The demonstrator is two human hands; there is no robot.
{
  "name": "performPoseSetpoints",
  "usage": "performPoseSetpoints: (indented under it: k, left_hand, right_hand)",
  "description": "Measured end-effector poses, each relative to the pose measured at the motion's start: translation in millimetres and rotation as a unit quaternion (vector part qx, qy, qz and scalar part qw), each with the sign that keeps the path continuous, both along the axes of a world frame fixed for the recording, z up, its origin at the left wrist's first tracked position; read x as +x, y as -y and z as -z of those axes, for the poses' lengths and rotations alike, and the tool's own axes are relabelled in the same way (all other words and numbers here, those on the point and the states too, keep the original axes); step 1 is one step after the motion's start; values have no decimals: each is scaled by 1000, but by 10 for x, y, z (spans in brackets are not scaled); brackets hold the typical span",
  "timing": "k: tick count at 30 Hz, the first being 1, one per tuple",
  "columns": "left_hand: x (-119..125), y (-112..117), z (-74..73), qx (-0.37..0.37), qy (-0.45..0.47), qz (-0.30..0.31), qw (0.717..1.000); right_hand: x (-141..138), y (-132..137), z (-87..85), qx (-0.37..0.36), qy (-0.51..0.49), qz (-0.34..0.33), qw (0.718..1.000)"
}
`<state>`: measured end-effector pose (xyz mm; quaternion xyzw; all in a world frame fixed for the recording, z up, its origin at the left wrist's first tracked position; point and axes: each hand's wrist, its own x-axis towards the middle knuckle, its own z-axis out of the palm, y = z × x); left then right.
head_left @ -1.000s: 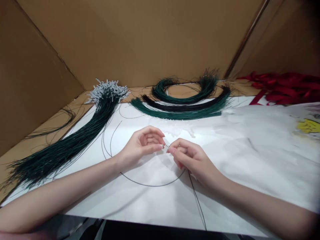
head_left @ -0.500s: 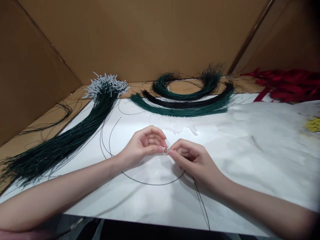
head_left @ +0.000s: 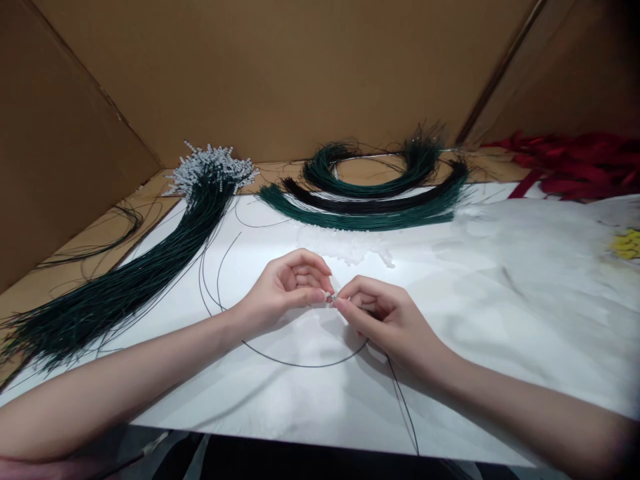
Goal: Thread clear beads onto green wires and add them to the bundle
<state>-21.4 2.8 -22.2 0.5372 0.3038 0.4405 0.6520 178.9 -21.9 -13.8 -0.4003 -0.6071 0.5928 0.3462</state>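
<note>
Thumb and forefinger of my left hand (head_left: pixel 295 283) pinch a small white bead (head_left: pixel 328 297), its other fingers loosely curled. Just to the right, my right hand (head_left: pixel 383 310) is closed in a pinch on a thin dark wire (head_left: pixel 305 366), whose tip meets the bead between the two hands. The wire loops below the hands, and an end hangs over the front edge of the white sheet (head_left: pixel 280 407). Small white beads (head_left: pixel 355 248) lie scattered just beyond my fingers. How many beads are between the fingertips is too small to tell.
A bundle of green wires with white beaded tips (head_left: pixel 213 170) lies at left. Curved bundles of dark green wire (head_left: pixel 365 220) rest at the back. Red ribbons (head_left: pixel 575 163) and a yellow piece (head_left: pixel 627 247) are at right. Cardboard walls (head_left: pixel 300 73) enclose the table.
Both hands stay almost in the same place, still pinching at the bead and wire. The whole view has shifted very slightly.
</note>
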Motion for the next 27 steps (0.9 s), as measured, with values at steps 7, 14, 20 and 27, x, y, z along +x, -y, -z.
performPoseSetpoints:
  k: [7,14,20,27]
  left_hand:
    - [9,4,-2,3,-3,3,1000]
    - [5,17,12,9,2,10,1000]
    - [13,28,0,34,-28,-8,999]
    - [14,50,-10,56,-52,-18,997]
  right_hand:
    - [2,4,-1,10,3,2,1000]
    - [1,12,16,17,10,1,1000]
    - [9,4,18,38,33,2,999]
    - [19,18,20,76,60,9,995]
